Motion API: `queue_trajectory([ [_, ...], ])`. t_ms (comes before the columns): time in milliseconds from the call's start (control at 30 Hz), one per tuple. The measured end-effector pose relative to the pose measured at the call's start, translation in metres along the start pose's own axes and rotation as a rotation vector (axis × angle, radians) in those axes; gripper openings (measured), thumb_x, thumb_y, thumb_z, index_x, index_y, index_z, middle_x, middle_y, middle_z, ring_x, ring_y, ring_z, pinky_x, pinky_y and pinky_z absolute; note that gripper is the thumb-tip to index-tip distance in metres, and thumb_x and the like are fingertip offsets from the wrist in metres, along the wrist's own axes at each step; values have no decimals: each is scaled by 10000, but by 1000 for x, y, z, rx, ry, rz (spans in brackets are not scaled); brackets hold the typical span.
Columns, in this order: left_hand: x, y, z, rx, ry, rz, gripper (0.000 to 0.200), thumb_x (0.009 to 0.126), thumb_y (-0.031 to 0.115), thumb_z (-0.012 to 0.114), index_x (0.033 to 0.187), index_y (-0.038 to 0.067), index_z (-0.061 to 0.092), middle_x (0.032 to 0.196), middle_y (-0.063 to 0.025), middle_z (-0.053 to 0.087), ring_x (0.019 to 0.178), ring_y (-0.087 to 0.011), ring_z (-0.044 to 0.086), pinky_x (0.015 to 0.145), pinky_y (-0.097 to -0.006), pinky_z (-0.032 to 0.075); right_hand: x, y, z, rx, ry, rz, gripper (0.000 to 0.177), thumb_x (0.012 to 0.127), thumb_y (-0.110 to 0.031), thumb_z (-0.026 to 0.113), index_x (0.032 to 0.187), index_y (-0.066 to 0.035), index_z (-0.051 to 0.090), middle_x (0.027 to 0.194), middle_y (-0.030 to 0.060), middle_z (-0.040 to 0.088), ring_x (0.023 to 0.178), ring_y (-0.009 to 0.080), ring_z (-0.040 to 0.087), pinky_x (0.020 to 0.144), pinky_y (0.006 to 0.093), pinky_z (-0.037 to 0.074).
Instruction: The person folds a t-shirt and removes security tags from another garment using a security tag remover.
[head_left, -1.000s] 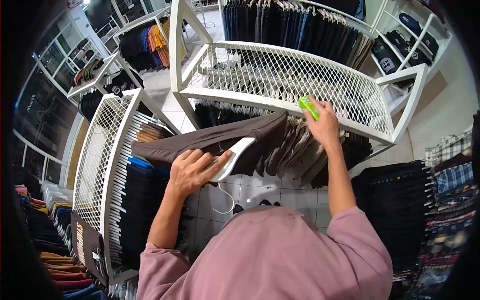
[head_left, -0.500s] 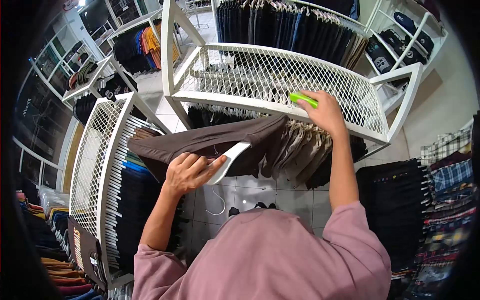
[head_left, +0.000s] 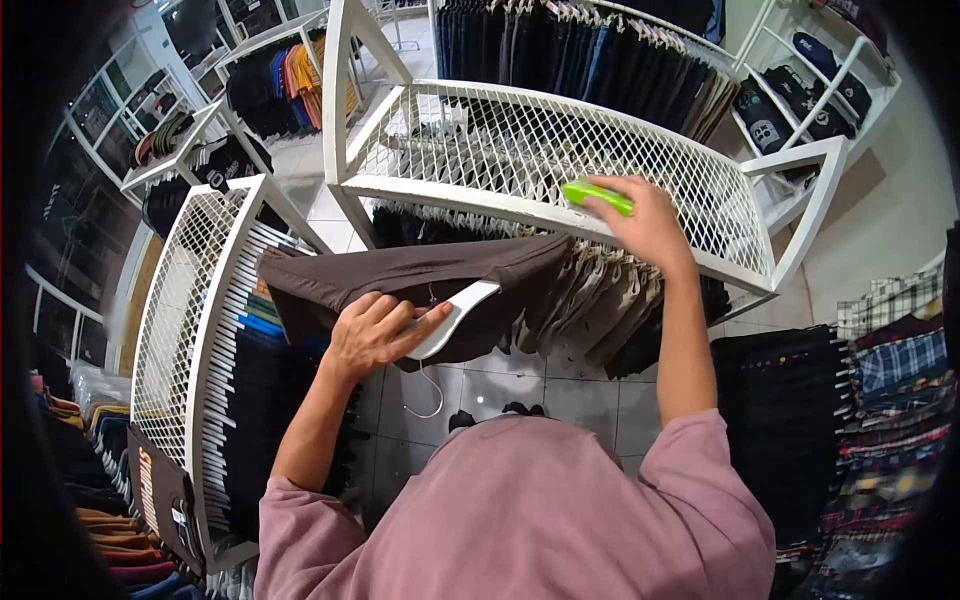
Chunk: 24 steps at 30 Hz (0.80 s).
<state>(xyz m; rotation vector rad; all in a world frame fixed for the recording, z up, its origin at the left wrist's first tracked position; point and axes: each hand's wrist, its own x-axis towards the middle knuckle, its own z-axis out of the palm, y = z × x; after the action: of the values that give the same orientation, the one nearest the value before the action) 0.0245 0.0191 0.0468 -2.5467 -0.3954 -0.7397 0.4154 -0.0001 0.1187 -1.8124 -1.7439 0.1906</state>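
Note:
My left hand (head_left: 378, 335) is closed around a white hanger (head_left: 455, 320), whose hook hangs down below it. A dark brown garment (head_left: 420, 268) is spread over the hanger and reaches from the left rack to just under the front bar of the mesh shelf. In my right hand (head_left: 640, 215) is a bright green object (head_left: 598, 196), held just above the front edge of the white mesh shelf (head_left: 480, 203). What the green object is cannot be made out.
Trousers (head_left: 605, 300) hang under the mesh shelf. A white rack (head_left: 215, 300) with dark garments stands at left. Black trousers (head_left: 775, 430) and plaid shirts (head_left: 895, 400) hang at right. Jeans (head_left: 560, 55) hang behind, beside a shelf of caps (head_left: 830, 90).
The green object in my right hand has moved slightly left along the shelf edge. My left hand and the hanger have shifted very little.

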Motion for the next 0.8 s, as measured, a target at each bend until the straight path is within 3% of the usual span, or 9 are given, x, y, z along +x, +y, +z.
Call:
queue_trajectory([
  [133,11,-1,-1,-15,-22,33,599,742,127,774,1319,263,691,865,35,503,720,-111,534,635,-283,448,-13,-22,24,239,-167,-244,438,902,-436,732,1207,-122,739,1052,141,704,972,315,671,904,409,522],
  [300,14,-6,-16,-91,-42,-63,590,788,207,667,1376,253,655,805,46,492,735,-122,533,670,-293,474,-7,32,22,-468,-174,134,401,894,-343,743,1236,-135,719,1165,139,700,1061,338,669,972,433,505],
  [367,20,-10,-29,-131,-90,-153,590,768,166,701,1353,240,673,784,19,509,712,-159,552,649,-321,486,-12,27,15,-147,-20,182,401,908,-341,740,1246,-127,712,1213,152,697,1103,337,669,993,429,501],
  [467,27,-16,-37,-294,-89,-304,644,640,72,753,1269,208,722,727,-27,515,679,-223,583,599,-377,508,-21,-5,29,330,159,-65,461,946,-338,720,1304,-59,645,1235,180,663,1136,323,656,975,413,513],
  [500,30,-18,-39,-370,-81,-358,665,603,35,734,1252,180,728,762,-37,556,692,-239,601,617,-383,516,-26,-16,42,346,200,-203,481,943,-325,727,1343,-79,622,1233,178,656,1129,321,652,987,416,508],
  [567,35,-24,-48,-404,-141,-397,664,588,29,728,1239,160,727,789,-50,591,704,-253,623,627,-384,524,-41,-45,57,294,78,-244,472,947,-341,718,1361,-138,615,1212,146,624,1088,309,656,953,416,519],
  [633,34,-30,-48,-450,-109,-427,576,609,12,721,1171,131,744,803,-66,637,708,-265,654,634,-376,533,-46,-40,72,308,126,-262,479,945,-348,717,1364,-141,612,1201,146,613,1070,315,652,922,423,525],
  [733,37,-30,-57,-605,55,-616,304,746,-38,754,1027,79,755,836,-99,706,709,-280,692,655,-333,539,-40,19,94,-11,181,143,470,961,-353,690,1360,-119,612,1189,159,612,1069,345,640,927,421,520],
  [800,31,-38,-62,-600,41,-631,231,769,-21,781,990,31,741,892,-108,738,746,-266,712,671,-327,542,-41,42,95,94,308,118,464,988,-356,657,1346,-65,606,1214,186,618,1094,351,635,944,425,513],
])
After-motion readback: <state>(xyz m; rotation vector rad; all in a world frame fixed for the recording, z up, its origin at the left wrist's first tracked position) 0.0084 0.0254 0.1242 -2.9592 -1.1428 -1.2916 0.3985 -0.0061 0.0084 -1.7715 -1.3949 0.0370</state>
